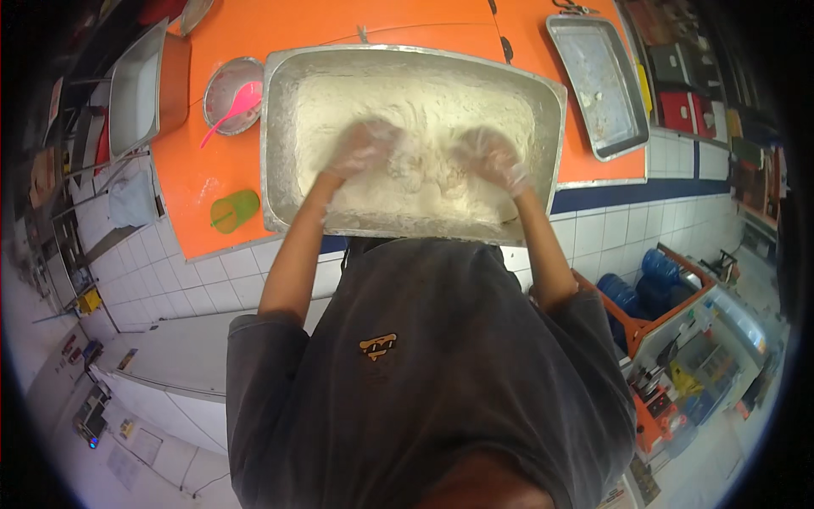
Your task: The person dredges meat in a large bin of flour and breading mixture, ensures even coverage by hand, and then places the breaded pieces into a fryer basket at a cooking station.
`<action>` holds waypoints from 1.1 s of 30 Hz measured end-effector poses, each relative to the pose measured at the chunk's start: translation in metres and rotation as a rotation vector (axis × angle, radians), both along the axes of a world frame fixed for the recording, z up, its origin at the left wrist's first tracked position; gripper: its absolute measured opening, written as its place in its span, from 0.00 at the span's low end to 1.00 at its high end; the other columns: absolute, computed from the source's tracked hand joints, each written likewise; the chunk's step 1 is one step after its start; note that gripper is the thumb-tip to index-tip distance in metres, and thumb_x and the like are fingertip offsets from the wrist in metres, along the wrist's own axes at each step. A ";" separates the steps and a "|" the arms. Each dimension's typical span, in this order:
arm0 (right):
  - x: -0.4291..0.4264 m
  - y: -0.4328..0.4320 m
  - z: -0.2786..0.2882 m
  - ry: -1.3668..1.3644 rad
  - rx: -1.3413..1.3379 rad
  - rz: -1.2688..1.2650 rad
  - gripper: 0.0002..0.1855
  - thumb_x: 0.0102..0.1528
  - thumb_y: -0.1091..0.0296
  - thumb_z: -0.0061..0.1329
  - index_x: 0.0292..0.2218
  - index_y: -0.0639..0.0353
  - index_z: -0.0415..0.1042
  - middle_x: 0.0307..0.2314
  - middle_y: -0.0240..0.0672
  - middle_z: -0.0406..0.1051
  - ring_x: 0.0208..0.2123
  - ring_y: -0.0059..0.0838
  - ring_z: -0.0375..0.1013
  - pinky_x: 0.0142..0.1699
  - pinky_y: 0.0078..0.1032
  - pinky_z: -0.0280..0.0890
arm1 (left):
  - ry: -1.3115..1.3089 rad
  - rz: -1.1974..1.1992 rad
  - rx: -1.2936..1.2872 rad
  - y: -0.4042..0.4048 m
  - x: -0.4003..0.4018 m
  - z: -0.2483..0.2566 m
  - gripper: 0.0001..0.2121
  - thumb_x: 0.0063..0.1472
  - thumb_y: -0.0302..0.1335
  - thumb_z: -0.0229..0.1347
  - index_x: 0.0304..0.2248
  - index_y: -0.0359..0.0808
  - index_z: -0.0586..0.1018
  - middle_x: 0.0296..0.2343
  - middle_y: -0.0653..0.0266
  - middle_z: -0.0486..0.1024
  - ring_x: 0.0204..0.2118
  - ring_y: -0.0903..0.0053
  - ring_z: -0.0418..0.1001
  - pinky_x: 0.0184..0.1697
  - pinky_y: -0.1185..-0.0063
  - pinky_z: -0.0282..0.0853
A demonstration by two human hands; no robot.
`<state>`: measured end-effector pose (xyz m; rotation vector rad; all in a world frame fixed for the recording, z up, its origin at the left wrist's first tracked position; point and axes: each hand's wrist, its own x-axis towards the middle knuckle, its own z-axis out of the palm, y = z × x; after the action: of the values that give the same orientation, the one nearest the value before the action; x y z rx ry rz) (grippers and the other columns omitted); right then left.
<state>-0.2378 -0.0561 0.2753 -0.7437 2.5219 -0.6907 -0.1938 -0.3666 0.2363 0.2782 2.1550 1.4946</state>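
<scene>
A large rectangular metal tub lies in front of me, its floor spread with pale flour. Both my hands wear clear plastic gloves and are blurred. My left hand is over the flour in the left half of the tub, touching or close to it. My right hand is at the flour right of the middle, apart from the left one. Between them the flour looks lumpy. Whether the fingers hold any flour cannot be made out.
Left of the tub stand a metal bowl with a pink plastic spoon, a green plastic cup and a deep metal pan. A shallow metal tray lies right on the orange tabletop.
</scene>
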 end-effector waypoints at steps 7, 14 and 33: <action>-0.012 -0.018 -0.066 0.987 0.258 -0.170 0.20 0.61 0.59 0.36 0.46 0.66 0.68 0.40 0.52 0.70 0.46 0.47 0.69 0.56 0.36 0.61 | 0.556 0.055 -0.792 0.049 -0.034 -0.029 0.30 0.62 0.52 0.49 0.57 0.42 0.69 0.59 0.54 0.63 0.63 0.62 0.57 0.66 0.71 0.46; 0.031 -0.006 -0.008 -0.071 0.043 0.181 0.16 0.59 0.63 0.42 0.45 0.62 0.70 0.36 0.48 0.71 0.37 0.44 0.72 0.42 0.30 0.69 | -0.095 -0.125 -0.164 0.047 0.009 0.036 0.20 0.63 0.36 0.50 0.51 0.36 0.74 0.52 0.56 0.71 0.54 0.61 0.69 0.58 0.72 0.63; 0.035 -0.003 0.002 -0.139 -0.440 -0.373 0.37 0.47 0.55 0.61 0.53 0.68 0.66 0.47 0.52 0.71 0.50 0.44 0.71 0.55 0.31 0.65 | -0.151 0.367 0.001 0.065 0.012 0.036 0.34 0.54 0.35 0.65 0.56 0.28 0.66 0.49 0.45 0.71 0.53 0.62 0.69 0.53 0.73 0.66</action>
<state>-0.2033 -0.0596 0.2771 -0.3364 2.4241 -1.4042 -0.1821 -0.3012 0.2726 -0.2377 2.1635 1.6500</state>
